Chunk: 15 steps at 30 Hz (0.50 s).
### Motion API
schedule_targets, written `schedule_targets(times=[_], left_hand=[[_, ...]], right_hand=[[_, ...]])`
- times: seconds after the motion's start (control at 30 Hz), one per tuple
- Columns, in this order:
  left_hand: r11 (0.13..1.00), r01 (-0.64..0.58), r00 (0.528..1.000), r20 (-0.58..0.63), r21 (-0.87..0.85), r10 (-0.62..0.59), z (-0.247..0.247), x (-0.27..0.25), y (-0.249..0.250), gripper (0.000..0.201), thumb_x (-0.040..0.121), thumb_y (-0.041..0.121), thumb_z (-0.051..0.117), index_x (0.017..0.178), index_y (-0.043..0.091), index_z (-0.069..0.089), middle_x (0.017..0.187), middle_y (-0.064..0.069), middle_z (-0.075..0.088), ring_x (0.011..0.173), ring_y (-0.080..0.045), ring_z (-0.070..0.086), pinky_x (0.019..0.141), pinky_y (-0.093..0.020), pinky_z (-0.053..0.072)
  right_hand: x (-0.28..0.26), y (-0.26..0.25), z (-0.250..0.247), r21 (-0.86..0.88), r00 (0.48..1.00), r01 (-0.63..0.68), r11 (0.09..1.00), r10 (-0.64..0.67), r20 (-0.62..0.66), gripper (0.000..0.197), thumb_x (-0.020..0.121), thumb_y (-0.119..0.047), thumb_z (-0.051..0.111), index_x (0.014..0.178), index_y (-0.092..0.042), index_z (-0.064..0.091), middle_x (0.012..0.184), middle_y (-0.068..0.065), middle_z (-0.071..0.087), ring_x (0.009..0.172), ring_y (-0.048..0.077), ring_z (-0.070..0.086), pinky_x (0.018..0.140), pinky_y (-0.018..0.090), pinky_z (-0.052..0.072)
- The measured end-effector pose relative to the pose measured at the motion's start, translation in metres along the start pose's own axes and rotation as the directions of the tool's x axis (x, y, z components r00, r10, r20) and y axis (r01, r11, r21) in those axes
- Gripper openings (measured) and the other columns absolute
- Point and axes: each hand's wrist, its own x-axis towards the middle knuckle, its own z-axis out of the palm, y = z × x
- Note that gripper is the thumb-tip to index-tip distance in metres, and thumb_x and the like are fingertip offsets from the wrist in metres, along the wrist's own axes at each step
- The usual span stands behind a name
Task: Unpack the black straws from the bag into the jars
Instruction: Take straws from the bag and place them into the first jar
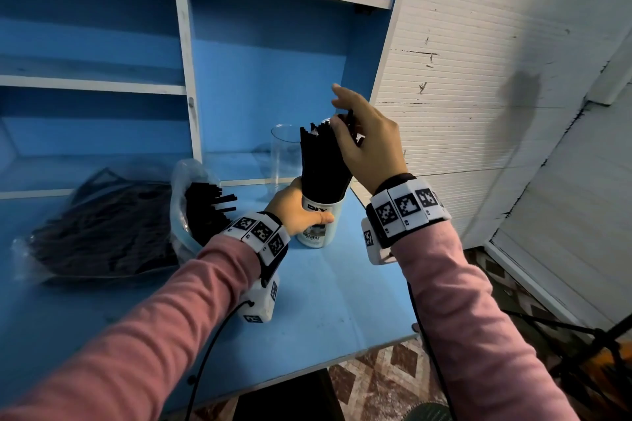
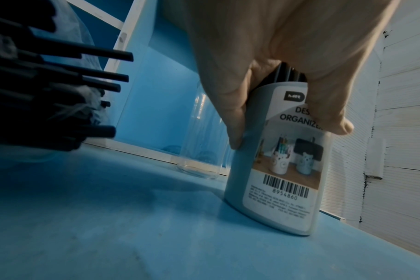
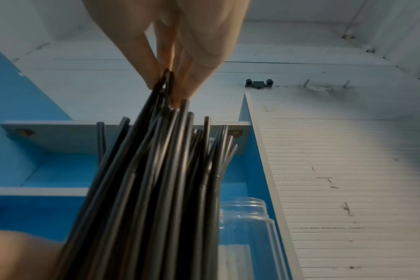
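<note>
Black straws point(image 1: 323, 161) stood bunched in the labelled jar point(image 1: 319, 224) on the worktop point(image 1: 325, 290), steadied by the left hand point(image 1: 294, 208) gripped round it. Their tips were pinched by the right hand point(image 1: 369, 147). More remained in the bag point(image 1: 191, 202). Settling appeared under way; next, another bundle would probably be fetched.

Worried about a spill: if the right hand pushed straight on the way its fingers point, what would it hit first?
Probably the black straws: the right hand already pinches their tops in the white jar, so pushing on would press them deeper. Depth is unclear.
</note>
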Motion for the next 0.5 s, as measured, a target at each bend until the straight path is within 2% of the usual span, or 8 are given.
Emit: schedule_targets(times=[0.07,0.17,0.2,0.3,0.4,0.5], left_hand=[[1.000,-0.005,1.000,0.003,0.004,0.005,0.000,0.001,0.000,0.074,0.073,0.025,0.082,0.136,0.016,0.043,0.130,-0.003,0.059,0.118,-0.022,0.056,0.091,-0.025,0.042],[1.000,-0.002,1.000,0.009,0.000,0.002,0.000,0.000,0.000,0.073,0.073,0.025,0.082,0.134,0.017,0.044,0.129,-0.003,0.059,0.117,-0.021,0.056,0.091,-0.026,0.043],[1.000,0.000,1.000,0.009,-0.005,0.000,0.000,0.000,0.000,0.072,0.073,0.024,0.082,0.134,0.017,0.044,0.128,-0.002,0.059,0.116,-0.021,0.056,0.090,-0.026,0.042],[1.000,-0.001,1.000,0.006,-0.011,0.001,0.000,-0.001,0.001,0.069,0.074,0.024,0.082,0.132,0.018,0.045,0.127,-0.001,0.059,0.114,-0.019,0.056,0.088,-0.024,0.041],[1.000,-0.014,1.000,0.003,-0.003,0.014,-0.001,-0.002,0.002,0.069,0.074,0.024,0.082,0.133,0.017,0.045,0.125,0.000,0.058,0.110,-0.015,0.054,0.087,-0.022,0.038],[1.000,-0.021,1.000,-0.003,-0.004,0.021,-0.001,-0.003,0.001,0.069,0.074,0.025,0.081,0.133,0.017,0.045,0.125,0.000,0.059,0.108,-0.014,0.053,0.086,-0.022,0.038]], right_hand=[[0.002,0.000,-0.002,0.046,0.998,-0.011,0.999,0.014,-0.058,0.028,0.089,-0.009,0.060,0.117,-0.009,0.064,0.105,0.004,0.070,0.092,0.014,0.066,0.085,0.021,0.052],[0.005,0.000,-0.003,0.026,0.991,-0.021,0.999,0.024,-0.132,0.013,0.083,-0.009,0.068,0.096,-0.007,0.071,0.087,0.003,0.071,0.075,0.007,0.063,0.074,0.010,0.049],[0.007,0.001,-0.003,-0.001,0.989,-0.023,1.000,0.022,-0.149,0.010,0.082,-0.011,0.069,0.091,-0.008,0.071,0.083,0.003,0.071,0.072,0.007,0.062,0.071,0.013,0.050],[0.006,0.003,0.002,-0.067,0.992,-0.048,0.997,0.040,-0.120,0.011,0.080,-0.020,0.071,0.086,-0.011,0.072,0.080,0.001,0.072,0.071,0.016,0.065,0.069,0.033,0.054],[-0.005,0.004,0.010,-0.132,0.999,-0.026,0.991,0.022,-0.032,0.014,0.082,-0.027,0.069,0.088,-0.015,0.075,0.086,-0.001,0.074,0.078,0.019,0.067,0.069,0.037,0.055],[-0.015,0.004,0.013,-0.119,0.999,0.003,0.993,-0.007,-0.035,0.020,0.089,-0.029,0.061,0.097,-0.016,0.074,0.095,0.000,0.074,0.086,0.019,0.068,0.074,0.037,0.055]])
